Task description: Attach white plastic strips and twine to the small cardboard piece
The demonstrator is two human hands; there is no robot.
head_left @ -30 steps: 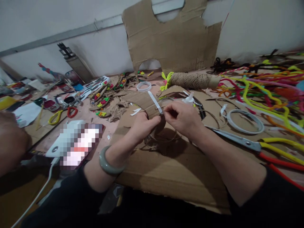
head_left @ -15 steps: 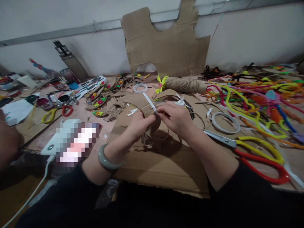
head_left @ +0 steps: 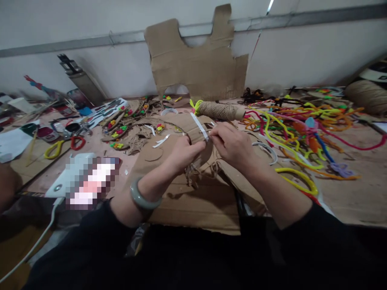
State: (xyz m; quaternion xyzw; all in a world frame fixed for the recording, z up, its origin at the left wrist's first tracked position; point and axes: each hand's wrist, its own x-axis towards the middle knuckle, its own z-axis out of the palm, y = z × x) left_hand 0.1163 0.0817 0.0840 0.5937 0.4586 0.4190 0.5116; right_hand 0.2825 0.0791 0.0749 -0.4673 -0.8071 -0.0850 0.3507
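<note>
Left grip (head_left: 186,155) of mine pinches a curved brown cardboard piece (head_left: 192,131) before me; right grip (head_left: 211,136), fingertips together, meets its narrow white strip's (head_left: 198,124) near end. That strip slants away leftward. Far left, a small round pot (head_left: 50,137) holds magenta paint (head_left: 44,132).

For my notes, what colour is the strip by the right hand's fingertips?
The strip is white, seen best in the head view.

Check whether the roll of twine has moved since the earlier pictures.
No; the roll of twine lies in the same spot in front of the upright cardboard sheet.
</note>
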